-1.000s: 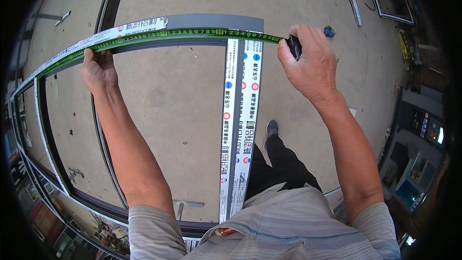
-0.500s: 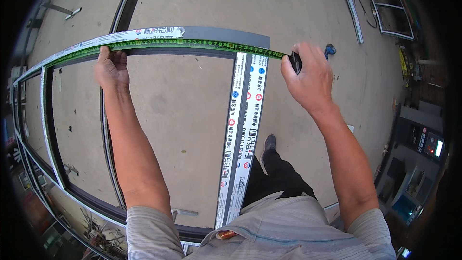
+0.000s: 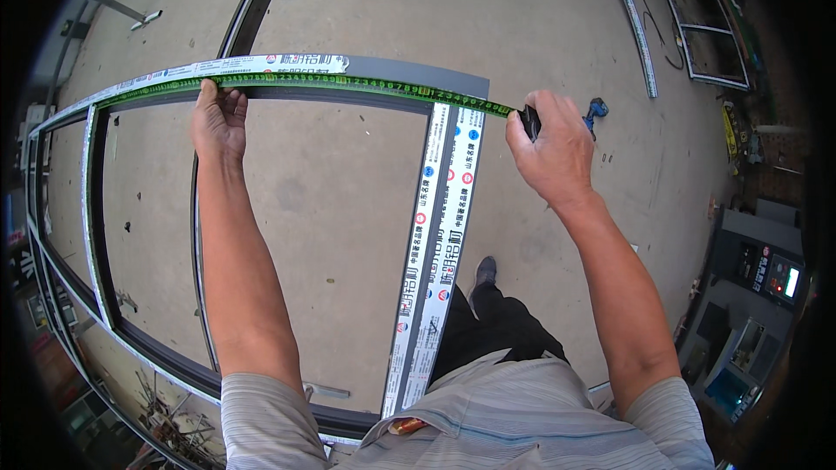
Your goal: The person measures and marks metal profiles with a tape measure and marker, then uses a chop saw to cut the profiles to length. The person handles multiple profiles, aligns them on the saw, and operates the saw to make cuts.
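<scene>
Lowered slightly in the head view since the earlier picture, the green tape measure (image 3: 374,84) lies across the upper middle along the metal frame (image 3: 418,70); left hand (image 3: 219,126) pinches its blade (image 3: 287,81) at upper left, right hand (image 3: 560,148) clasps its black case (image 3: 530,122) at upper right. Blade is judged light, springy, liable to kink: best held by case and edges.

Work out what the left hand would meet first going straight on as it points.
Probably the long green tape-measure blade, which the left hand seems to touch; then the grey frame bar with white film. Exact depth is unclear.
</scene>
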The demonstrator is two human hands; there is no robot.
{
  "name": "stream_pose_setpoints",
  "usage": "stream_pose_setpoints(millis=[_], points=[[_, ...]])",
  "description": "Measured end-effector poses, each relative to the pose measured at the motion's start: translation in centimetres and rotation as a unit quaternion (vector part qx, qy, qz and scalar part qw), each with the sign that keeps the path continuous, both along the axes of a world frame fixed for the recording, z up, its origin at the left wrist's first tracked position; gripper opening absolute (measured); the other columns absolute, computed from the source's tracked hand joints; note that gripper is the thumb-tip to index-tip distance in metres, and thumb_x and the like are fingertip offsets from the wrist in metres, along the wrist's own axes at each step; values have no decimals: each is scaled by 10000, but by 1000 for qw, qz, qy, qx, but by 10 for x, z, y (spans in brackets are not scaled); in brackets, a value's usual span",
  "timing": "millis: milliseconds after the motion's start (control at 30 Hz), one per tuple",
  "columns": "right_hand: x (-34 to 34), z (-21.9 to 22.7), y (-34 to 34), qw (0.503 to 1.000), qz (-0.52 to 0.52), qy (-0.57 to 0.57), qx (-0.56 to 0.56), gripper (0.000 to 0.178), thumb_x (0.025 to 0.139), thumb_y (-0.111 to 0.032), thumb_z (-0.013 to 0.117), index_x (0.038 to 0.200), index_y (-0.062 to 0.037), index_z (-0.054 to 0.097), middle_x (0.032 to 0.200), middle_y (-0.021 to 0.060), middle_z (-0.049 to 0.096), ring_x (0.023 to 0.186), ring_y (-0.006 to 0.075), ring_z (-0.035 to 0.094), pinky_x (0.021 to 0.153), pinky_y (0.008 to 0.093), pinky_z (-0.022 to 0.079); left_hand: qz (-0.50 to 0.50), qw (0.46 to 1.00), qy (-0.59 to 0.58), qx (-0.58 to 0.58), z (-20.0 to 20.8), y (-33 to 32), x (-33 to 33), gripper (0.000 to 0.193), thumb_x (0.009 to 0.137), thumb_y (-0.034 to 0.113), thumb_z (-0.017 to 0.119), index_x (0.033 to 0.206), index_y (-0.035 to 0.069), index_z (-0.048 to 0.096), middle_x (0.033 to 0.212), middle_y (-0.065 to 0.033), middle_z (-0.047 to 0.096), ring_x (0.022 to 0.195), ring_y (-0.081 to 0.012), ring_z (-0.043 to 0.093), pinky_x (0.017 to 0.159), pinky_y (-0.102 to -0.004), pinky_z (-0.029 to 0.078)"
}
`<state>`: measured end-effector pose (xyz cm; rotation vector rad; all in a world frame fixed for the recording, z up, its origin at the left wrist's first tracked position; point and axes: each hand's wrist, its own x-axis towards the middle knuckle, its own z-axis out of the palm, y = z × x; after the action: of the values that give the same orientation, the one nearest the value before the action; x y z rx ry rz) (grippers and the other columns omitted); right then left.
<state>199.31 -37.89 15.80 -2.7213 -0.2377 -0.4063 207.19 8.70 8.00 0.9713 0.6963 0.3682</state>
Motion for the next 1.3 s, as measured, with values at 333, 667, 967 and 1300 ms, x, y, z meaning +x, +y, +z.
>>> stream_pose_setpoints(millis=[333, 667, 967, 1300], points=[[-5, 3, -1, 999, -18, 31, 23, 204, 876, -170, 764, 967, -55, 622, 899, 117, 662, 911, 344, 640, 758, 495, 509, -39, 999, -20, -11, 6, -8, -25, 314, 1110, 394, 632, 1048, 93, 699, 905, -30, 719, 818, -163, 677, 812, -330, 598], [-65, 18, -24, 997, 14, 48, 67, 199, 893, -174, 755, 1003, -62, 633, 957, 146, 668, 955, 386, 647, 802, 507, 516, -137, 981, 31, 136, 76, -70, -162, 358, 1101, 413, 645, 1078, 58, 683, 928, -26, 683, 826, -124, 654, 824, -293, 574], [-158, 23, -66, 974, 180, 55, 127, 194, 953, -147, 718, 1051, -6, 627, 929, 157, 628, 841, 296, 608, 809, 404, 514, -18, 947, 121, 297, 139, -208, -462, 411, 1102, 417, 635, 1037, 14, 685, 947, -51, 702, 905, -131, 657, 863, -309, 543], [-313, 46, -57, 893, 411, 155, 101, 208, 970, -150, 696, 1056, 12, 597, 945, 159, 590, 869, 325, 594, 827, 425, 505, 126, 945, 225, 202, 121, -446, -744, 358, 1100, 360, 653, 1078, 4, 682, 913, -24, 675, 868, -125, 598, 825, -321, 522]])
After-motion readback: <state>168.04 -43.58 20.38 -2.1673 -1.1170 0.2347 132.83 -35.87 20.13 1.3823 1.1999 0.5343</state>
